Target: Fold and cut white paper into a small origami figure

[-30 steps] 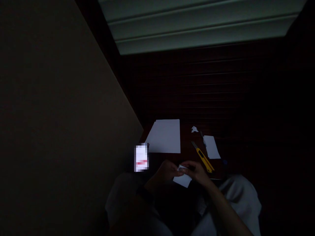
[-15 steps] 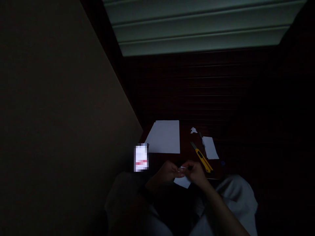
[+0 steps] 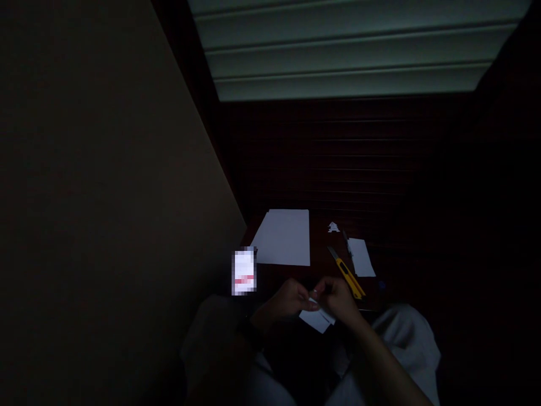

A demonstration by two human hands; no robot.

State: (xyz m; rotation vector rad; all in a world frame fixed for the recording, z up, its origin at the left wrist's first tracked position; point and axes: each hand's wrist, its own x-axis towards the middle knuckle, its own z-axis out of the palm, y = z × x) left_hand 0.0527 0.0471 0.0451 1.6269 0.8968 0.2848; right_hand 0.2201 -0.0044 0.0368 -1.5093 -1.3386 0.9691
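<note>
Low at the centre of the dim head view, my left hand (image 3: 293,297) is closed on a small piece of white paper (image 3: 315,321), thumb on top. My right hand (image 3: 336,296) is also closed on this paper, pinching its upper part close to the left fingertips. A narrow flap or strip of paper shows under the right hand, split by a dark line from the larger part; whether it is folded or cut I cannot tell. Just beyond my right hand lies a yellow utility knife (image 3: 349,277) with its blade out, pointing away from me.
A stack of white sheets (image 3: 285,237) lies at the table's back left, beside a lit, blurred-out screen (image 3: 244,272). Small paper scraps (image 3: 333,227), a pen (image 3: 347,242) and another white paper piece (image 3: 362,257) are at the back right. A wall (image 3: 105,197) rises close on the left.
The paper in my hands has shifted slightly toward me, and a separate-looking flap now shows at its right. My right fingers have moved a little. The whole view has shifted slightly.
</note>
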